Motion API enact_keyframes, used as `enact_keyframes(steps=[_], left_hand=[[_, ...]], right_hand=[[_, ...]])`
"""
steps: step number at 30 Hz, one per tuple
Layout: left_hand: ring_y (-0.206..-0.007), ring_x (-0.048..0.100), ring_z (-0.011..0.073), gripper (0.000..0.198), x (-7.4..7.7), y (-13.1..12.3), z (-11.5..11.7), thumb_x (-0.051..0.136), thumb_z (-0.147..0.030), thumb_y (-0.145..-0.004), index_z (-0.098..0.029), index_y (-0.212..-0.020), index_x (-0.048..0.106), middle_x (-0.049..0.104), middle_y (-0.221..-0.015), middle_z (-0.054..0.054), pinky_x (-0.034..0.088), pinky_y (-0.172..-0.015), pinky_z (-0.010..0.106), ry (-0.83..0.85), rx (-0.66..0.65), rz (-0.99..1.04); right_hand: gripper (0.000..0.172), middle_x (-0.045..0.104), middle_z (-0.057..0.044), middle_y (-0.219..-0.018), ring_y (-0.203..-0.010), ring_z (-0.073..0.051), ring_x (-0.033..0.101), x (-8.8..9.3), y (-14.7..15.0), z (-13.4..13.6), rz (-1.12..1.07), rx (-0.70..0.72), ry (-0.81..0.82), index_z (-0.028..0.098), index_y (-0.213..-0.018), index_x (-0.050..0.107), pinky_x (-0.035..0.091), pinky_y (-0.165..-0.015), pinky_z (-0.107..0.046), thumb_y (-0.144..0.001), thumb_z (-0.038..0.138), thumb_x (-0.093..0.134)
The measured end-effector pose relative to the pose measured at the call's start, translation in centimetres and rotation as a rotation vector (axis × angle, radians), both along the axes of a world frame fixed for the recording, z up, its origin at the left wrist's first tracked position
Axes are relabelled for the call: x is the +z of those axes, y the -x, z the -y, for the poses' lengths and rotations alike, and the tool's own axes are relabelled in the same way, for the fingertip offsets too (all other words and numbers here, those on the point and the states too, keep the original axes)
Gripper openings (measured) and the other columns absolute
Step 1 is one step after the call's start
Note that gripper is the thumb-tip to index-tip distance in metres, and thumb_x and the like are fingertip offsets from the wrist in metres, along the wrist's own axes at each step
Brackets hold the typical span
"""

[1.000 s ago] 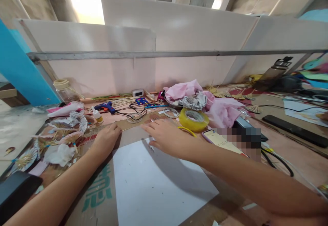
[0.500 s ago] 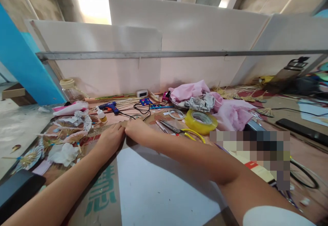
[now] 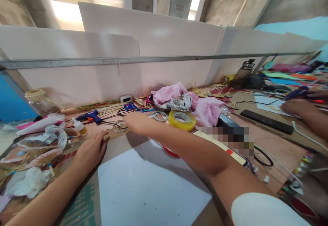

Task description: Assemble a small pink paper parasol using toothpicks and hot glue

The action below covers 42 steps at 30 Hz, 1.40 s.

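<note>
My left hand point(image 3: 91, 151) lies on the cardboard point(image 3: 82, 202), its fingers stretched out, with nothing seen in it. Just beyond it stand a small glue bottle point(image 3: 80, 127) and a blue glue gun point(image 3: 91, 116). My right hand point(image 3: 135, 123) reaches over the far edge of the board, beside a clear ring point(image 3: 120, 127) of tape. Its fingers are hidden behind the blurred hand, so I cannot tell what they hold. A white sheet of paper point(image 3: 148, 188) rests on the cardboard below my right forearm. Red scissor handles point(image 3: 171, 151) peek out under that forearm.
Right of my right hand are a white tape ring point(image 3: 160, 116) and a yellow tape roll point(image 3: 188, 125). Behind lies crumpled pink cloth point(image 3: 170, 92). Paper scraps point(image 3: 28, 183) crowd the left. At far right, another person's hand point(image 3: 294, 107) works near a black bar point(image 3: 266, 121).
The view has turned to the right. My hands, formerly side by side at the cardboard's far edge, are apart: the left is nearer me, the right farther off. Another person's hand has come into view.
</note>
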<state>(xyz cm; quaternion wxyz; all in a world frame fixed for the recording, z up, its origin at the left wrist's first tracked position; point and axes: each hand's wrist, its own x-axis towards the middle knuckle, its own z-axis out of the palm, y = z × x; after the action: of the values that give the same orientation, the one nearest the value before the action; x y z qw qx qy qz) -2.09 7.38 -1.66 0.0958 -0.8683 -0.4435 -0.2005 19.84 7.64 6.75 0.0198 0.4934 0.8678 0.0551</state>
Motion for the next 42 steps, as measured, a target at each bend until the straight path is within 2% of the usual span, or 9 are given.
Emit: enact_keyframes(steps=[6, 9, 13, 17, 23, 27, 32, 37, 42], left_hand=[[-0.103, 0.064, 0.0286, 0.043, -0.1, 0.1, -0.3, 0.031, -0.034, -0.092, -0.012, -0.112, 0.06, 0.069, -0.109, 0.015, 0.05, -0.091, 0.042, 0.054, 0.008, -0.001], [-0.103, 0.064, 0.0293, 0.043, 0.1, 0.0, -0.2, 0.03, -0.034, -0.091, -0.012, -0.111, 0.062, 0.069, -0.109, 0.015, 0.051, -0.09, 0.043, 0.062, 0.004, -0.012], [-0.102, 0.063, 0.0302, 0.045, 0.3, -0.2, -0.1, 0.028, -0.035, -0.092, -0.011, -0.108, 0.063, 0.069, -0.107, 0.016, 0.05, -0.09, 0.044, 0.066, 0.0, -0.017], [-0.099, 0.064, 0.0301, 0.046, 0.4, -0.2, -0.1, 0.029, -0.035, -0.091, -0.011, -0.108, 0.064, 0.069, -0.104, 0.016, 0.051, -0.088, 0.043, 0.065, 0.001, -0.022], [-0.102, 0.062, 0.0296, 0.043, 0.2, -0.1, -0.3, 0.03, -0.033, -0.091, -0.012, -0.105, 0.065, 0.068, -0.103, 0.015, 0.048, -0.092, 0.044, 0.083, -0.012, -0.033], [-0.098, 0.062, 0.0287, 0.043, 0.4, -0.2, -0.2, 0.028, -0.033, -0.092, -0.013, -0.102, 0.066, 0.067, -0.099, 0.014, 0.049, -0.089, 0.043, 0.1, -0.009, -0.05], [-0.095, 0.062, 0.0277, 0.042, 0.5, -0.2, 0.0, 0.029, -0.032, -0.091, -0.013, -0.102, 0.066, 0.067, -0.097, 0.013, 0.049, -0.089, 0.042, 0.101, 0.002, -0.037], [-0.097, 0.062, 0.0285, 0.043, 0.3, 0.0, -0.2, 0.029, -0.033, -0.091, -0.013, -0.102, 0.066, 0.067, -0.099, 0.014, 0.049, -0.088, 0.043, 0.105, -0.016, -0.036], [-0.097, 0.061, 0.0284, 0.045, 0.5, -0.1, -0.2, 0.028, -0.033, -0.09, -0.013, -0.102, 0.067, 0.066, -0.098, 0.014, 0.049, -0.089, 0.042, 0.125, -0.014, -0.04]], right_hand=[[0.028, 0.071, -0.013, -0.108, -0.099, -0.024, 0.066, 0.4, -4.9, -1.7, 0.001, -0.186, -0.034, 0.015, -0.106, 0.067, 0.047, -0.078, -0.028, -0.09, 0.021, 0.046], [0.031, 0.07, -0.01, -0.112, -0.102, -0.023, 0.064, 1.9, -6.8, -1.7, 0.016, -0.247, -0.037, 0.018, -0.11, 0.068, 0.045, -0.079, -0.026, -0.092, 0.026, 0.044], [0.031, 0.072, -0.012, -0.108, -0.098, -0.024, 0.066, 3.5, -9.3, -1.3, 0.083, -0.328, 0.017, 0.014, -0.107, 0.071, 0.044, -0.075, -0.026, -0.088, 0.02, 0.046], [0.028, 0.073, -0.013, -0.102, -0.091, -0.024, 0.068, 2.7, -11.2, -1.2, 0.174, -0.385, 0.145, 0.014, -0.102, 0.074, 0.044, -0.071, -0.026, -0.079, 0.018, 0.059], [0.034, 0.073, -0.015, -0.104, -0.093, -0.026, 0.068, -0.9, -11.9, -1.0, 0.201, -0.408, 0.197, 0.013, -0.107, 0.072, 0.047, -0.074, -0.029, -0.076, 0.024, 0.065], [0.027, 0.072, -0.016, -0.107, -0.097, -0.025, 0.066, -1.7, -11.8, -1.0, 0.161, -0.404, 0.152, 0.013, -0.102, 0.072, 0.045, -0.074, -0.026, -0.082, 0.023, 0.057], [0.029, 0.073, -0.011, -0.102, -0.089, -0.021, 0.067, -0.7, -11.5, -1.2, 0.086, -0.416, 0.109, 0.017, -0.106, 0.07, 0.042, -0.066, -0.023, -0.084, 0.024, 0.051], [0.022, 0.075, -0.008, -0.096, -0.086, -0.02, 0.067, 0.4, -10.8, -0.7, 0.032, -0.389, 0.093, 0.019, -0.094, 0.074, 0.04, -0.065, -0.023, -0.083, 0.026, 0.056], [0.028, 0.072, -0.006, -0.107, -0.091, -0.019, 0.066, 2.6, -12.9, -0.8, -0.051, -0.47, -0.063, 0.02, -0.107, 0.068, 0.043, -0.071, -0.024, -0.091, 0.029, 0.047]])
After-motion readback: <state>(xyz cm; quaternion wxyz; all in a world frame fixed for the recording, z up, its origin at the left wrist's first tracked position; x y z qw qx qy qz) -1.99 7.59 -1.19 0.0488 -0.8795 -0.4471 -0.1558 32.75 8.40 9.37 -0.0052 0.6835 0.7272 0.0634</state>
